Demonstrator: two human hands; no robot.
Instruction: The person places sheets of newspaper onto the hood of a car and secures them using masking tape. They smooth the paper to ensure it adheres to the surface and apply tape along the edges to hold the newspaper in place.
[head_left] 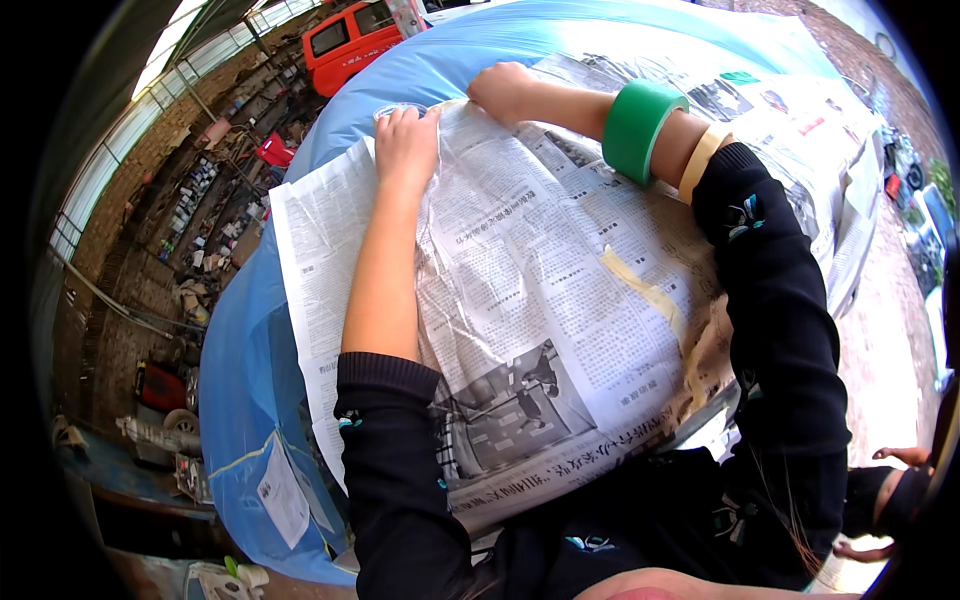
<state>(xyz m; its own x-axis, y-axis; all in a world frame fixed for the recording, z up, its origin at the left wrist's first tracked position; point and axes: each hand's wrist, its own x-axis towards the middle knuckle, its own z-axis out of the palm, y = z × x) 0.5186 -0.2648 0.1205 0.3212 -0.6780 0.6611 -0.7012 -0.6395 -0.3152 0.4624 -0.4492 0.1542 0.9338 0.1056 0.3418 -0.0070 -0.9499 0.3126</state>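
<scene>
A large newspaper sheet (510, 230) lies over a blue plastic film (250, 370) on a big rounded body. At its far edge, my left hand (407, 150) has its fingers bent down beside a round, pale rim (400, 108); whatever is under the fingertips is hidden. Just to the right, my right hand (502, 92) is closed at the same edge, its fingertips out of sight. A short beige strip (450, 104) shows between the hands. Around my right forearm sit a wide green tape roll (632, 130) and a narrower beige tape roll (706, 160).
Beige masking tape (645, 285) runs along a newspaper seam. More newspaper (790, 125) covers the right side. A red vehicle (350, 45) stands at the back. Cluttered parts (210, 215) lie on the left floor. Another person's hand (865, 550) shows at the lower right.
</scene>
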